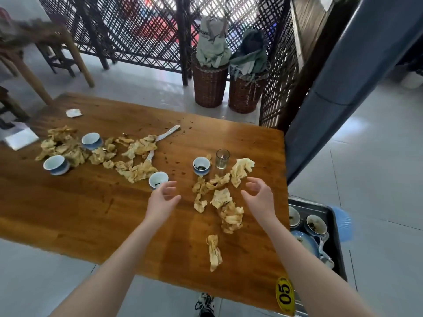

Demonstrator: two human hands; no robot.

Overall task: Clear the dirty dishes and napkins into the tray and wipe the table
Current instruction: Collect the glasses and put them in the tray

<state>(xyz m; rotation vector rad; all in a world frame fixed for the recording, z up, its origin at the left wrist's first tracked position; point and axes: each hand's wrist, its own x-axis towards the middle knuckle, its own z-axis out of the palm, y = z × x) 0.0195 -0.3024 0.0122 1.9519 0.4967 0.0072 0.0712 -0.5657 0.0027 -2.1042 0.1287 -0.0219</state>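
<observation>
Two wicker baskets (209, 88) stand by a lattice screen (137, 30).

Warm browns, with blue-and-white china

The table (91, 202) is honey-brown wood; napkins (137, 154) tan-stained; cups (201, 165) white inside, blue outside; tag (285, 296) yellow with black "05".

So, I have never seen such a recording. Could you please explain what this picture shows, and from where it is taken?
No machine here: a person wears a camera on the head, looking down at their own bare arms. The left hand and right hand hover open over a brown wooden table, holding nothing. On it lie crumpled yellowish paper napkins, four small blue-and-white ceramic cups, a small clear glass and a white ceramic spoon. At the table's right edge a grey metal tray already holds dirty cups.
</observation>
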